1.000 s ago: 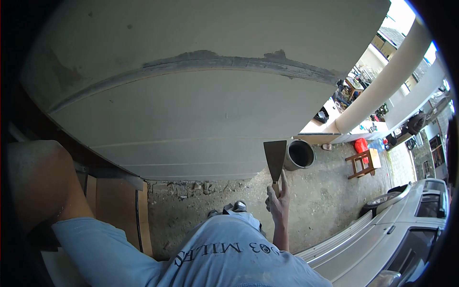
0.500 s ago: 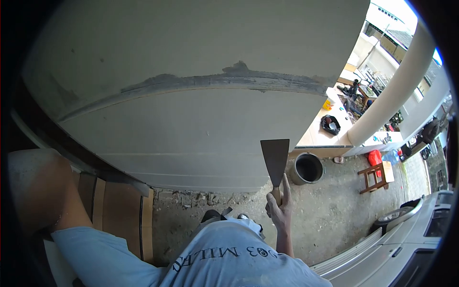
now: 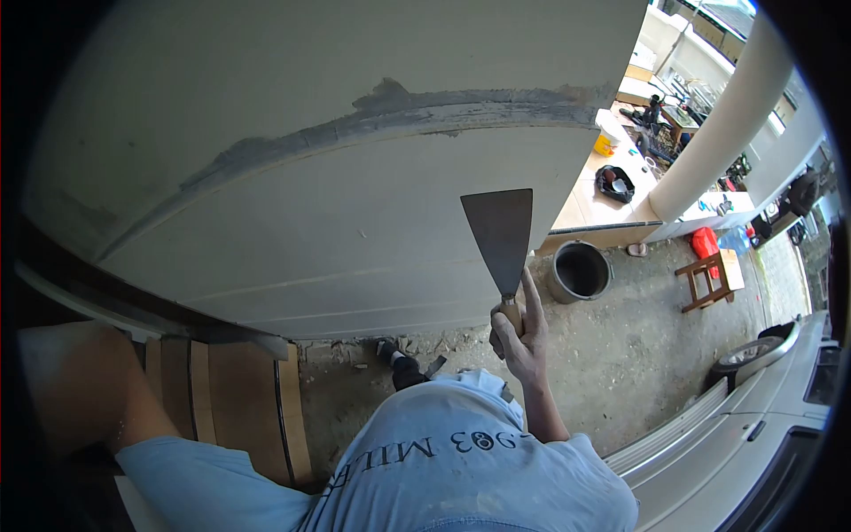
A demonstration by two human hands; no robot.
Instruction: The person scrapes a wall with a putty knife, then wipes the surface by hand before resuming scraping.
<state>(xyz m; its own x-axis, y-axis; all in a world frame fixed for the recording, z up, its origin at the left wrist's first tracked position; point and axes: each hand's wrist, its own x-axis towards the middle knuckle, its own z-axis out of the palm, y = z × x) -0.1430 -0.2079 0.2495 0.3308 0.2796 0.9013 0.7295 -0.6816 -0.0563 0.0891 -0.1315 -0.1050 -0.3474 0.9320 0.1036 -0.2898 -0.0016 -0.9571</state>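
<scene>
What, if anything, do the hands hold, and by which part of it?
The right hand holds a scraper by its handle; the left hand is out of view.

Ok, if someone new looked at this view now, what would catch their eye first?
Probably the scraper, its broad blade pointing up from the right hand near the middle of the view. Next, the grey streak curving across the pale wall, higher in the picture. Then the bucket on the ground, right of the scraper.
</scene>
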